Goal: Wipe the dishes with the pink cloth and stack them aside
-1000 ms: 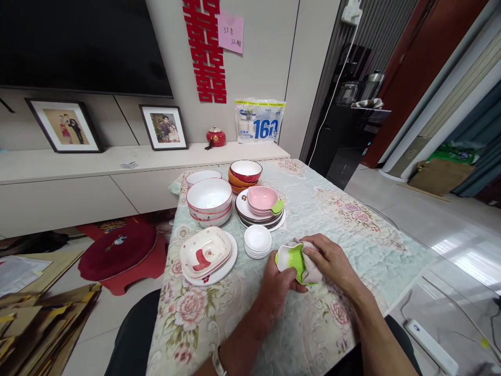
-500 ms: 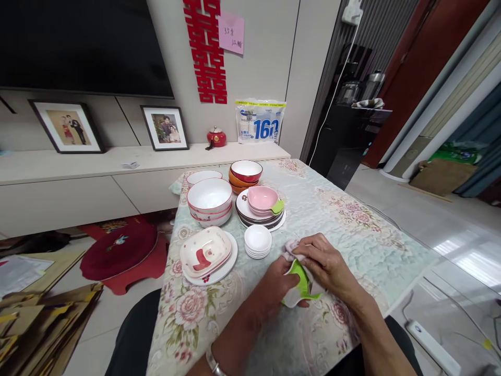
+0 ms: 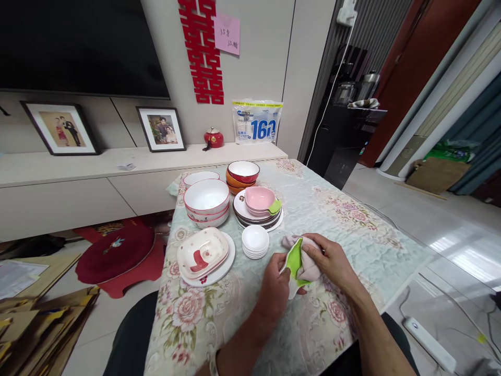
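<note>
In the lower centre of the frame, the left hand [image 3: 275, 284] grips the near left side of a green-and-white dish [image 3: 294, 261], which is held tilted above the table [image 3: 352, 240]. The right hand [image 3: 331, 261] clutches a pale cloth [image 3: 310, 267], pressing it against the dish's right side. Just to the upper left of the left hand sits a stack of small white bowls [image 3: 255, 239]. Farther left, a cream dish with a red pattern [image 3: 203, 251] rests on a white plate [image 3: 230, 261]. Above the small bowls in the frame, a pink bowl with a green handle [image 3: 260, 198] lies on stacked dark-rimmed plates [image 3: 240, 208]. Left of these stand red-rimmed white bowls [image 3: 207, 196]; behind, near the frame's centre, a red bowl [image 3: 243, 171] sits in orange bowls [image 3: 232, 183]. At upper centre, a clear printed bag [image 3: 257, 122] stands on a pale cabinet [image 3: 164, 163], right of a red jar [image 3: 213, 139].
</note>
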`<action>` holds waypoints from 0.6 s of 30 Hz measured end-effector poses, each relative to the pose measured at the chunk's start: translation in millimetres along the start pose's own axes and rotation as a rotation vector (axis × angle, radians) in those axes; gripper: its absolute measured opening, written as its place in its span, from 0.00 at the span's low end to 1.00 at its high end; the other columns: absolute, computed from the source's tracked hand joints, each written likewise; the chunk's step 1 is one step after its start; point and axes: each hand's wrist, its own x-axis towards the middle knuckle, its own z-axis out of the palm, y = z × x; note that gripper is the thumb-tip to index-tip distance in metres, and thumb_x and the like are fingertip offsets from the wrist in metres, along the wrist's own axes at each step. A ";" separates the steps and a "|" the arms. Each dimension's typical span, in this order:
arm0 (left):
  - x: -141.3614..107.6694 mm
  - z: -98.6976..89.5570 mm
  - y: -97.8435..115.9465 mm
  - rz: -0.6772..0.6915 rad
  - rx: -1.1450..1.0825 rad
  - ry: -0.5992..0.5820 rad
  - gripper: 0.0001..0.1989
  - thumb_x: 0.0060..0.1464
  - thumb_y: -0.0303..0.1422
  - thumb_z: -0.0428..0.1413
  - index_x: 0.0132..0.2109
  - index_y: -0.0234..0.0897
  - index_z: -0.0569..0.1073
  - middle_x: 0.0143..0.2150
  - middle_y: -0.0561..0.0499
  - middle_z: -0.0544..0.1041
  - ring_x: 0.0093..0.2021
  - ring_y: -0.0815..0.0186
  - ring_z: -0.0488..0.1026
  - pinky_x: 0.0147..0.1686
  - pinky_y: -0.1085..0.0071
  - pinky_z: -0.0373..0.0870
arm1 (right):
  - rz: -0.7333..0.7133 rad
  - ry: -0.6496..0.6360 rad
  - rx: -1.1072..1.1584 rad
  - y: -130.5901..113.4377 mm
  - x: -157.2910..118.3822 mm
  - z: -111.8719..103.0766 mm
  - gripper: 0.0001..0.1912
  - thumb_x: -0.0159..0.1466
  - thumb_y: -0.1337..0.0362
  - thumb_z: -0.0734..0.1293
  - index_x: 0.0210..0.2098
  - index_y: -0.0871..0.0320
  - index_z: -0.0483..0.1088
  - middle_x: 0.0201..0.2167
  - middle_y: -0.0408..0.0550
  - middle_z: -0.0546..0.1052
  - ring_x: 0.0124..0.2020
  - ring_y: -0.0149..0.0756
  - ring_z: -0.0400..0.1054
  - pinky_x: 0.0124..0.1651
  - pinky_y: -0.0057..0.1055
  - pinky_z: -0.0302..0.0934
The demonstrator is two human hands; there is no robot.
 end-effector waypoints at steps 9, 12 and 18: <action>-2.8 3.0 -1.9 0.053 -0.031 0.036 0.15 0.50 0.36 0.56 0.45 0.36 0.67 0.49 0.42 0.76 0.38 0.59 0.77 0.22 0.72 0.74 | 0.108 -0.008 0.019 1.5 -3.1 2.5 0.14 0.63 0.57 0.65 0.44 0.58 0.73 0.35 0.46 0.79 0.35 0.40 0.72 0.37 0.32 0.64; -1.9 0.8 1.5 0.019 -0.020 -0.027 0.17 0.48 0.33 0.58 0.46 0.37 0.67 0.47 0.44 0.76 0.39 0.60 0.77 0.26 0.72 0.74 | -0.057 0.118 -0.062 -0.1 -3.7 5.5 0.13 0.64 0.60 0.64 0.45 0.58 0.73 0.37 0.48 0.78 0.36 0.40 0.71 0.40 0.33 0.64; -0.4 -3.5 1.3 -0.115 0.003 -0.142 0.16 0.49 0.36 0.60 0.44 0.35 0.68 0.31 0.52 0.74 0.25 0.65 0.74 0.28 0.66 0.74 | -0.394 0.156 -0.141 -9.4 -5.3 13.4 0.12 0.67 0.66 0.62 0.50 0.54 0.68 0.42 0.50 0.75 0.43 0.40 0.70 0.45 0.34 0.64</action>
